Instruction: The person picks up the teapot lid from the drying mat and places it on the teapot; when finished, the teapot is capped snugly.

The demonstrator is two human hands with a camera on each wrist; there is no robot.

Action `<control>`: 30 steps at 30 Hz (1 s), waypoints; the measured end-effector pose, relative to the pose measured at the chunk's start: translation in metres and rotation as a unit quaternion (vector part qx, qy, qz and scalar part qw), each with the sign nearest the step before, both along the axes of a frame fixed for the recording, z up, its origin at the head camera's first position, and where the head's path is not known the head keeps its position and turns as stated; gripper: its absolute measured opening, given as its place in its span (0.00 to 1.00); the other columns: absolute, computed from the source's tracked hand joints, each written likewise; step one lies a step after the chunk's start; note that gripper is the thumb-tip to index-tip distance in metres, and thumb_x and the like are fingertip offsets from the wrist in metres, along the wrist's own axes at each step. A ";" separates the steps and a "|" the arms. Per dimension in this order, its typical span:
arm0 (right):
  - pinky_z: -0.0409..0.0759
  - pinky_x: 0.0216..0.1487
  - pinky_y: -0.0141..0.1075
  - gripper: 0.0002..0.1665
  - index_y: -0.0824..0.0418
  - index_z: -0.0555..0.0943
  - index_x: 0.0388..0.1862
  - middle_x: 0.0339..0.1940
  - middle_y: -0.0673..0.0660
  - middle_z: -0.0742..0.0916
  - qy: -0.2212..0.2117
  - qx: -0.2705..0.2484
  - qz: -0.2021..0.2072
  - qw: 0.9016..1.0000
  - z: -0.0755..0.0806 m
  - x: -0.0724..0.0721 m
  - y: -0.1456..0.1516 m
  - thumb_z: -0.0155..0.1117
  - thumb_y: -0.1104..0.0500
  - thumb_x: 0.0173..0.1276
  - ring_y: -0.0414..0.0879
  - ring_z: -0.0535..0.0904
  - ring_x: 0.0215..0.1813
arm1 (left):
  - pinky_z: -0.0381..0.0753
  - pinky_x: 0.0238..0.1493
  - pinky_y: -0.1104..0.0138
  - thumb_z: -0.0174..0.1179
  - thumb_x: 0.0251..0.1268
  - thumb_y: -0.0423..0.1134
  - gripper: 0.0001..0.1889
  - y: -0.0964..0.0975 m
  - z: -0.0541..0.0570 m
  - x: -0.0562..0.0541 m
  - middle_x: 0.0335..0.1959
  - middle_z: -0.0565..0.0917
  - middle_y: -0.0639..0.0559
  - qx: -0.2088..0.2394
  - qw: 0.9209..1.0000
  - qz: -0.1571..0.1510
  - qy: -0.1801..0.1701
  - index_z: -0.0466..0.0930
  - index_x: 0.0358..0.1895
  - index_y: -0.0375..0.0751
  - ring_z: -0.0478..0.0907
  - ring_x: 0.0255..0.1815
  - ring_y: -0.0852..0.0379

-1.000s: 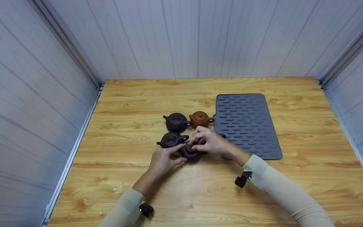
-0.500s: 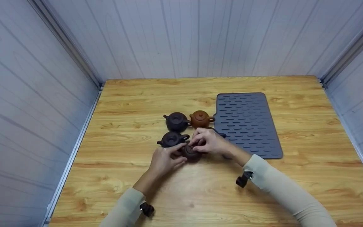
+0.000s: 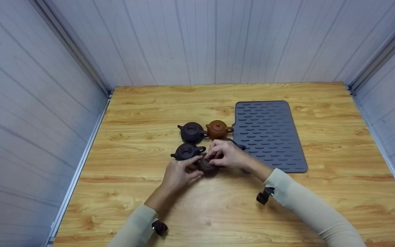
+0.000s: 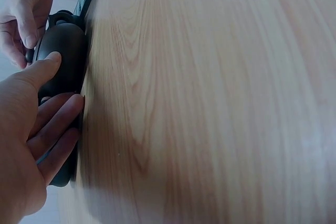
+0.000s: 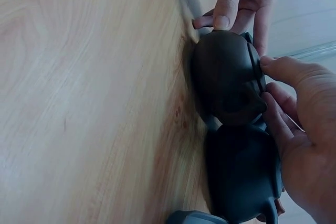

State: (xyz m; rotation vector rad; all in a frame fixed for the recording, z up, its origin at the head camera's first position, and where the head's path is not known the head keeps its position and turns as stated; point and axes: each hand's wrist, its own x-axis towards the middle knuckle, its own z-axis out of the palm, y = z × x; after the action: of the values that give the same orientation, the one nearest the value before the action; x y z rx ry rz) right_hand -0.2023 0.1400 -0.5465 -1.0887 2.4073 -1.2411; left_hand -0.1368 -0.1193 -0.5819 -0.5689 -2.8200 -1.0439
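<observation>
A small dark brown teapot [image 3: 207, 169] stands upright on the table between both hands. My left hand [image 3: 178, 174] steadies it from the spout side, its thumb [image 4: 51, 59] on the body and the fingers around the spout. From above, my right hand [image 3: 227, 154] pinches the lid's knob between thumb and fingers; the knob is mostly hidden. In the right wrist view the lid [image 5: 255, 61] sits at the teapot's mouth. Just behind the left hand is a black teapot [image 3: 184, 151], and another dark teapot [image 5: 241, 171] is largely covered by the right hand in the head view.
Farther back stand a round dark teapot [image 3: 191, 133] and an orange-brown teapot [image 3: 217, 130], close together. A grey ridged mat [image 3: 269, 133] lies to their right on the wooden table [image 3: 142, 113]. Pale panels [image 3: 197, 41] enclose the table at the back and sides.
A second ago the lid was tilted over the teapot, with a dark gap showing at the mouth. It has come down onto the mouth; both hands stay nearly in place.
</observation>
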 end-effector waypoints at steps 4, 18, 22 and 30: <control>0.92 0.57 0.41 0.10 0.60 0.96 0.51 0.52 0.62 0.90 0.005 0.000 -0.002 1.000 -0.001 0.000 0.000 0.80 0.64 0.72 0.53 0.89 0.53 | 0.93 0.45 0.56 0.85 0.63 0.46 0.29 0.001 0.001 0.000 0.37 0.98 0.52 0.003 1.000 0.001 -0.007 0.91 0.68 0.52 0.96 0.33 0.56; 0.93 0.55 0.38 0.10 0.59 0.96 0.50 0.52 0.61 0.90 0.002 -0.006 0.001 1.000 -0.002 0.000 0.001 0.80 0.64 0.72 0.52 0.89 0.52 | 0.92 0.47 0.54 0.85 0.63 0.46 0.29 0.000 0.000 0.001 0.38 0.98 0.52 -0.003 1.000 0.003 -0.008 0.91 0.68 0.53 0.95 0.33 0.56; 0.94 0.57 0.44 0.10 0.60 0.95 0.51 0.53 0.62 0.90 -0.008 -0.020 -0.002 1.000 -0.001 0.001 0.003 0.80 0.64 0.73 0.53 0.88 0.54 | 0.91 0.47 0.51 0.84 0.64 0.47 0.29 0.000 0.005 0.000 0.37 0.98 0.52 -0.019 1.000 -0.003 -0.016 0.91 0.69 0.53 0.95 0.36 0.54; 0.94 0.60 0.48 0.10 0.61 0.95 0.53 0.59 0.64 0.91 -0.019 -0.040 -0.003 0.999 0.008 0.001 0.015 0.77 0.63 0.76 0.57 0.89 0.61 | 0.90 0.48 0.50 0.80 0.69 0.49 0.29 -0.010 0.023 -0.006 0.43 0.98 0.49 -0.048 0.994 -0.056 -0.082 0.88 0.73 0.52 0.94 0.45 0.51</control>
State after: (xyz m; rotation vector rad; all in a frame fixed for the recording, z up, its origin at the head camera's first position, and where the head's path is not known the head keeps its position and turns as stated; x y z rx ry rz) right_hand -0.2010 0.1551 -0.5382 -1.0694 2.3531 -1.3578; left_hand -0.1431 -0.1295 -0.5586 -0.6866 -3.0270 -1.0221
